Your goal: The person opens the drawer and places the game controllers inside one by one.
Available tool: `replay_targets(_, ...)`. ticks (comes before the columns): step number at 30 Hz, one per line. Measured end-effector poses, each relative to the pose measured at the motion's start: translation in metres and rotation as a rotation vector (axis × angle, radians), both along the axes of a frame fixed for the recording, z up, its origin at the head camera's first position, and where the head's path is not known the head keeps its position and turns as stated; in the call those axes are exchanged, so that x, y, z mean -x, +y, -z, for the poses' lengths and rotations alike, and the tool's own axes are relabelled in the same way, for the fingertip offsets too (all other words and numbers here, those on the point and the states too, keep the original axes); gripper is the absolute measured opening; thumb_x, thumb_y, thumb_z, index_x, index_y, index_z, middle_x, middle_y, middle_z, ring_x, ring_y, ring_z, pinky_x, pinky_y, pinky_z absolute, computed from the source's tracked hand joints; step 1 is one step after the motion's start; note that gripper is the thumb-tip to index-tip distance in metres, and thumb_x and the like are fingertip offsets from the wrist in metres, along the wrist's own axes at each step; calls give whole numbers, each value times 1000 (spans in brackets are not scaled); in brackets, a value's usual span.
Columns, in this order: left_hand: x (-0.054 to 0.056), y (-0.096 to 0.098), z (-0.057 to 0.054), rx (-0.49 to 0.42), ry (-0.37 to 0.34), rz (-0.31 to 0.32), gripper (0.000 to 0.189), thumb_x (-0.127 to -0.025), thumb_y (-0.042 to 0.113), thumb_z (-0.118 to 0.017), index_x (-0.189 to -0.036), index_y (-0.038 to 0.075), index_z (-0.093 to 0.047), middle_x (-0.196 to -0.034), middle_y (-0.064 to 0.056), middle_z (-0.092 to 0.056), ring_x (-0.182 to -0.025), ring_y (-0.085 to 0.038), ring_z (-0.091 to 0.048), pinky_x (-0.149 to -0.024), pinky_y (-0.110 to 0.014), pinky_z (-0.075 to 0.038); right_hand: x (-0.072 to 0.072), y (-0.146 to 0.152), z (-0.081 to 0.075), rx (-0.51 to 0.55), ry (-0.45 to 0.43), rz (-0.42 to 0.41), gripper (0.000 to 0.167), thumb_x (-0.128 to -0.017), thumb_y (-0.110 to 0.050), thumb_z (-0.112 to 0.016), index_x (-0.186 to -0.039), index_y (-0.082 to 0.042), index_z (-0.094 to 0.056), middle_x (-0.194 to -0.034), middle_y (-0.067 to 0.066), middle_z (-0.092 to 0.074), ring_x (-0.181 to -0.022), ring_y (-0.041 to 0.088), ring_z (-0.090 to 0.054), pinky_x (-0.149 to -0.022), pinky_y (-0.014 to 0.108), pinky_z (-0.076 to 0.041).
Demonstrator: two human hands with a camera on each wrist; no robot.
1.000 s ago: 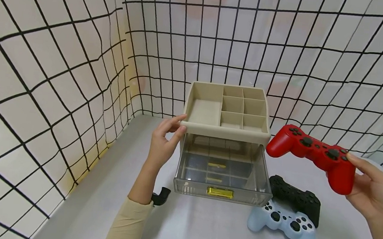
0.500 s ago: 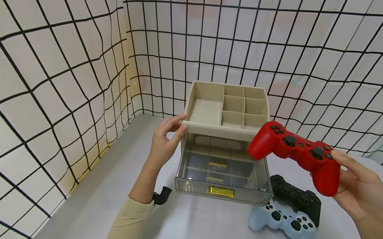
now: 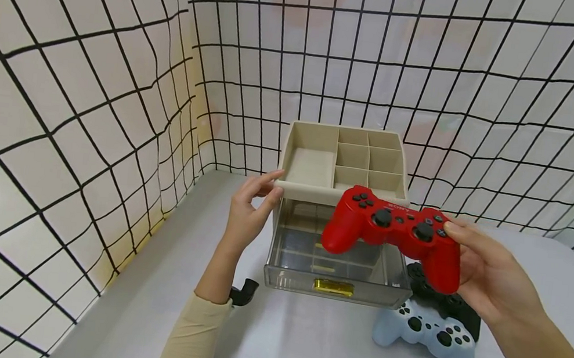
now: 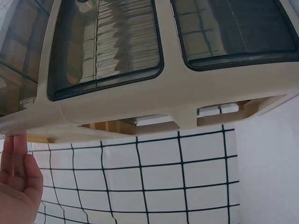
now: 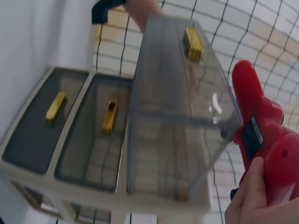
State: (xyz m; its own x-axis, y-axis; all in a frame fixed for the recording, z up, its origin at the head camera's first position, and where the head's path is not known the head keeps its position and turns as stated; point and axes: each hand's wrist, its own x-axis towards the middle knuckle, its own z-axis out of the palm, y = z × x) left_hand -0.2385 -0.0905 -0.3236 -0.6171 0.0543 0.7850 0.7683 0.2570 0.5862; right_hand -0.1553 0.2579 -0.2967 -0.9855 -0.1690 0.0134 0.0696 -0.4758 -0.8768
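Note:
A beige desktop drawer organizer (image 3: 312, 193) stands against the mesh, with a divided tray on top. Its clear grey top drawer (image 3: 289, 280), with a yellow handle, is pulled out towards me. My left hand (image 3: 249, 210) touches the organizer's upper left edge, thumb at the front, fingers fairly straight along the side. In the right wrist view, two lower drawers show yellow handles (image 5: 110, 116). My right hand (image 3: 487, 276) grips the red game controller (image 3: 392, 228) by its right handle, thumb over the buttons. In the head view the controller overlaps the open drawer's right part.
A light blue controller (image 3: 425, 333) lies on the white table (image 3: 317, 345) right of the drawer. Behind it is a black controller (image 3: 469, 315), partly hidden by my right hand and the red one. Black wire mesh (image 3: 350, 80) walls the back and left.
My right hand has carried the red controller leftwards, from right of the organizer to over the open drawer. My left hand has stayed at the organizer's edge.

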Motion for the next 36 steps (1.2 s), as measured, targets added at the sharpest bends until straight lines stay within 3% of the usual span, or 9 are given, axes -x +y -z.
replay_targets(7,0,0,0,-1,-8,4,28,-90,-6,-63,-118,-9,-63,-91,-23,-62,-84,-36,-60,-82,-39,-50,2,-26,-1,-49,30,-87,32,-103,-14,-45,-135,-14,-47,-136,8,-43,-116,28,-52,-89,46,-52)
replay_targets(12,-1,0,-1,0,-21,1,28,-90,-6,-63,-118,-10,-63,-91,-23,-62,-84,-37,-60,-82,-40,-50,3,-41,-6,-110,-3,-92,34,-102,-19,-48,-135,-14,-46,-136,8,-41,-118,26,-47,-90,41,-52)
replay_targets(16,0,-1,0,3,-32,0,28,-90,-6,-62,-118,-10,-63,-92,-23,-62,-85,-37,-60,-82,-42,-50,4,-48,-8,-179,-15,-67,35,-101,-22,-51,-135,-15,-46,-133,6,-45,-116,24,-47,-87,39,-54)
replay_targets(24,26,-5,25,-2,-22,-5,32,-89,-4,-65,-121,-4,-64,-93,-20,-63,-85,-33,-61,-81,-41,-50,7,-58,-9,-287,10,-6,30,-100,-23,-54,-128,-16,-50,-131,5,-46,-111,23,-52,-85,35,-54)
replay_targets(31,29,-7,29,20,-16,-1,31,-94,9,-64,-125,7,-66,-95,-13,-63,-88,-24,-61,-82,-38,-50,9,-67,-11,-361,55,23,30,-99,-22,-57,-128,-16,-51,-129,7,-49,-99,21,-63,-81,32,-56)
replay_targets(36,28,-7,28,14,-26,3,32,-93,6,-65,-125,6,-65,-96,-14,-63,-88,-25,-61,-83,-38,-50,6,-73,-12,-467,104,52,31,-99,-22,-59,-128,-16,-53,-129,15,-46,-100,19,-62,-77,35,-57)
